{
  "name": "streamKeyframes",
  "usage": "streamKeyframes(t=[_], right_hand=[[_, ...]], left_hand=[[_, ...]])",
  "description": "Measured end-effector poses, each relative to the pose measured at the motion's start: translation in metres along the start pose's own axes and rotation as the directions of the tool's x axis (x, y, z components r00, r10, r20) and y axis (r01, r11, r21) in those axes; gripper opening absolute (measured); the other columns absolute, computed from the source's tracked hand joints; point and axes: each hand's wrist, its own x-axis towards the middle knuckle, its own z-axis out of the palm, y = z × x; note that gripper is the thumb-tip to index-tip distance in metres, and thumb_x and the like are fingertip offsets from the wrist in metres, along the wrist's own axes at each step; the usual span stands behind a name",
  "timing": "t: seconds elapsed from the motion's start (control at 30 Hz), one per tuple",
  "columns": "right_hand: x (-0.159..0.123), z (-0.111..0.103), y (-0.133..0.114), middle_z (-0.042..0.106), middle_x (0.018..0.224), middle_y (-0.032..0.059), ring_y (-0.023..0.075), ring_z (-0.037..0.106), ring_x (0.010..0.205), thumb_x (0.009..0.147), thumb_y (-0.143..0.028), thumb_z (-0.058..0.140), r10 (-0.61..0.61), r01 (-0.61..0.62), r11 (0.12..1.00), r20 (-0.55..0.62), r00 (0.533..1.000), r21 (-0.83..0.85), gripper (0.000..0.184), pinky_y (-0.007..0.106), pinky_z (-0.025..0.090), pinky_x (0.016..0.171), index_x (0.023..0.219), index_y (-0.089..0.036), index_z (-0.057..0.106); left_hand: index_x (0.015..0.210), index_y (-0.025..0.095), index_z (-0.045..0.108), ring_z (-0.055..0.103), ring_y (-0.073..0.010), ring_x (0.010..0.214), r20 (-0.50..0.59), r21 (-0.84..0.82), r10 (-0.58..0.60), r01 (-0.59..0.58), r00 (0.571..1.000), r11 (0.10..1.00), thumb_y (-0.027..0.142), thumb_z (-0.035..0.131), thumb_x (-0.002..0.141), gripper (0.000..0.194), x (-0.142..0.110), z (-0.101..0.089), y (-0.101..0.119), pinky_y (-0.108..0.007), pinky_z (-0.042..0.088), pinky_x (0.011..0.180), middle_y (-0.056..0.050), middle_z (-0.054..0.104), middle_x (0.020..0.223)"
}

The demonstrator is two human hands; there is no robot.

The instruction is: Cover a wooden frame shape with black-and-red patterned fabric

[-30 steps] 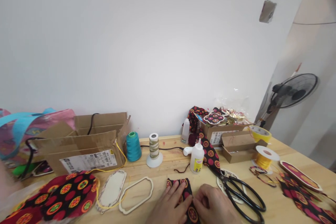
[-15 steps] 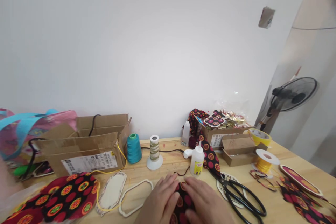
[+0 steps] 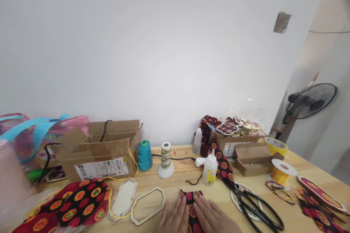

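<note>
Both my hands lie flat on a small piece of black fabric with red and orange circles (image 3: 190, 197) at the near edge of the wooden table (image 3: 177, 173). My left hand (image 3: 175, 217) rests on its left side with fingers stretched out. My right hand (image 3: 213, 216) presses its right side, fingers also extended and flat. Only the far edge and a middle strip of the fabric show between the hands.
A white wooden frame (image 3: 148, 205) and a wooden plaque (image 3: 123, 198) lie to the left, by a larger patterned cloth (image 3: 73, 204). Black scissors (image 3: 257, 209), a glue bottle (image 3: 210, 170), thread spools (image 3: 144, 155), cardboard boxes (image 3: 101, 153) and a yellow cord reel (image 3: 283, 170) stand around. A fan (image 3: 311, 100) is at right.
My hands slid toward me over the fabric, uncovering its far edge. The head camera shifted slightly, so everything moved a little to the right in view.
</note>
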Motion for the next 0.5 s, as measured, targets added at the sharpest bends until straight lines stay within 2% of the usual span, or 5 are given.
streamKeyframes(t=[0.17, 0.23, 0.33, 0.43, 0.5], right_hand=[[-0.001, 0.002, 0.000, 0.067, 0.103, 0.0035, 0.0139, 0.062, 0.091, 0.088, -0.011, 0.027, -0.013, 0.013, 1.000, 0.008, 1.000, 0.006, 0.033, 0.019, 0.050, 0.070, 0.103, -0.011, 0.056], [-0.001, 0.003, -0.001, 0.067, 0.103, 0.0033, 0.0137, 0.063, 0.091, 0.088, -0.009, 0.025, -0.008, 0.008, 1.000, 0.009, 1.000, -0.002, 0.035, 0.019, 0.051, 0.070, 0.103, -0.012, 0.056], [-0.003, 0.009, -0.004, 0.066, 0.104, 0.0038, 0.0141, 0.063, 0.090, 0.089, -0.011, 0.026, 0.011, -0.011, 1.000, 0.004, 1.000, 0.021, 0.033, 0.018, 0.051, 0.069, 0.103, -0.012, 0.056], [-0.007, 0.019, -0.006, 0.064, 0.107, 0.0066, 0.0158, 0.062, 0.093, 0.089, -0.016, 0.032, 0.051, -0.054, 0.991, 0.023, 0.998, 0.123, 0.030, 0.019, 0.051, 0.071, 0.108, -0.011, 0.054], [-0.010, 0.021, -0.005, 0.061, 0.111, 0.0096, 0.0185, 0.060, 0.097, 0.087, -0.018, 0.038, 0.105, -0.119, 0.962, 0.069, 0.992, 0.244, 0.031, 0.022, 0.051, 0.075, 0.115, -0.012, 0.049]], left_hand=[[0.121, 0.014, 0.043, 0.055, -0.0206, 0.101, 0.040, -0.017, -0.078, 0.079, 0.996, 0.997, 0.013, 0.041, 0.075, 0.047, -0.003, -0.001, -0.008, -0.029, 0.050, 0.075, -0.006, 0.052, 0.118], [0.117, 0.018, 0.048, 0.057, -0.0199, 0.099, 0.033, 0.008, -0.081, 0.081, 0.996, 0.997, 0.014, 0.041, 0.075, 0.043, -0.001, -0.002, -0.008, -0.028, 0.049, 0.075, -0.003, 0.053, 0.117], [0.102, 0.011, 0.061, 0.063, -0.0218, 0.087, -0.004, 0.062, -0.109, 0.109, 0.994, 0.992, 0.031, 0.038, 0.081, 0.037, 0.007, -0.009, -0.011, -0.027, 0.052, 0.066, -0.009, 0.063, 0.102], [0.093, 0.005, 0.064, 0.063, -0.0266, 0.083, 0.043, 0.019, -0.276, 0.276, 0.960, 0.961, 0.046, 0.033, 0.080, 0.054, 0.016, -0.024, -0.016, -0.031, 0.054, 0.063, -0.016, 0.064, 0.095], [0.099, 0.004, 0.062, 0.058, -0.0287, 0.092, 0.185, -0.090, -0.382, 0.403, 0.905, 0.911, 0.046, 0.033, 0.080, 0.054, 0.021, -0.036, -0.021, -0.034, 0.053, 0.070, -0.017, 0.059, 0.103]])
